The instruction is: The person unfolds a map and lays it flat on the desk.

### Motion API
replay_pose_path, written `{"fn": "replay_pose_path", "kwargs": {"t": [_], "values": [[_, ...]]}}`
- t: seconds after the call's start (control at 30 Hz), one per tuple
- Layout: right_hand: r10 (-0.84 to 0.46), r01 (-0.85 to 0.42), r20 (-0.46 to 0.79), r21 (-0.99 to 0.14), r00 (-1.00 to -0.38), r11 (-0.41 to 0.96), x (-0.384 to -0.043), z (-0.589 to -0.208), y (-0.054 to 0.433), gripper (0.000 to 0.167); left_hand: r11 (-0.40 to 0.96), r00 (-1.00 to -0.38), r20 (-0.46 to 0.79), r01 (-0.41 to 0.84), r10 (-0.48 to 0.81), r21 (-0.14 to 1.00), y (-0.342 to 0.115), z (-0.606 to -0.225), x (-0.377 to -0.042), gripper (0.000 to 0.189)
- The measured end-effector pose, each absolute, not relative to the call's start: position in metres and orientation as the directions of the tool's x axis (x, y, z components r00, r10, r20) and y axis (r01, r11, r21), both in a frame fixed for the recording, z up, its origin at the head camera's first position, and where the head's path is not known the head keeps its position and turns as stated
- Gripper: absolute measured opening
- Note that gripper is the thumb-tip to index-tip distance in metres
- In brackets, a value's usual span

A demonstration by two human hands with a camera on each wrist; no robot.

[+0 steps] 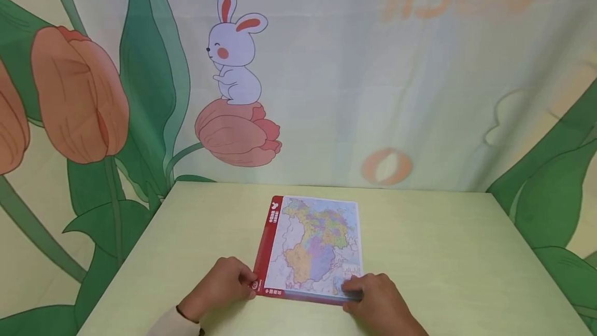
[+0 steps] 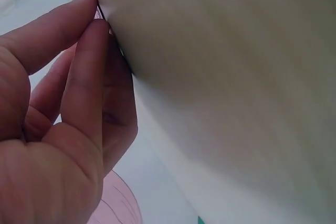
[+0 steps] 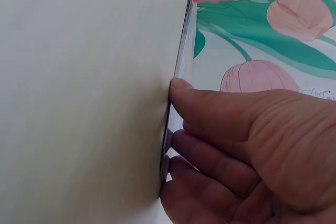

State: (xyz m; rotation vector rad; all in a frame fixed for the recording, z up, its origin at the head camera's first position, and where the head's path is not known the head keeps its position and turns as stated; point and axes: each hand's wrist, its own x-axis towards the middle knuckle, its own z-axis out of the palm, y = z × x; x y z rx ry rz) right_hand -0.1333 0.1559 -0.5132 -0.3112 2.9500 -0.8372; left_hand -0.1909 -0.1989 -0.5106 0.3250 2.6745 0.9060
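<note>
A thin rectangular map (image 1: 317, 242), printed with a coloured country and bordered in red down its left side, lies flat, its print turned sideways. My left hand (image 1: 226, 283) pinches the near left corner, thumb and fingertips meeting at the red border. In the left wrist view, the fingers (image 2: 86, 77) come together on the map's thin dark edge. At the near right corner, my right hand (image 1: 380, 297) grips the map with fingers over the printed face and the thumb low at the near edge. The right wrist view shows the right thumb (image 3: 184, 90) against that edge.
The map lies on a pale yellow-green table (image 1: 443, 242). Behind the table hangs a curtain (image 1: 326, 92) printed with a rabbit, tulips and green leaves. It also drops down past the table's left and right sides.
</note>
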Motion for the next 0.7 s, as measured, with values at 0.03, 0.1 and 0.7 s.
{"fn": "replay_pose_path", "kwargs": {"t": [0.03,0.1,0.7], "values": [[-0.211,-0.179,-0.001,-0.521,-0.978,0.834,-0.135,-0.513,0.157,0.033,0.771,-0.928,-0.205,0.121,0.312,0.625,-0.198,-0.511,-0.188,0.027],[-0.211,-0.182,0.002,-0.515,-0.977,0.838,-0.137,-0.513,0.160,0.033,0.762,-0.921,-0.202,0.136,0.332,0.633,-0.196,-0.510,-0.183,0.023],[-0.273,-0.254,0.007,-0.389,-0.962,0.886,-0.138,-0.511,0.151,0.043,0.775,-0.927,-0.229,0.093,0.296,0.626,-0.180,-0.508,-0.176,0.059]]}}
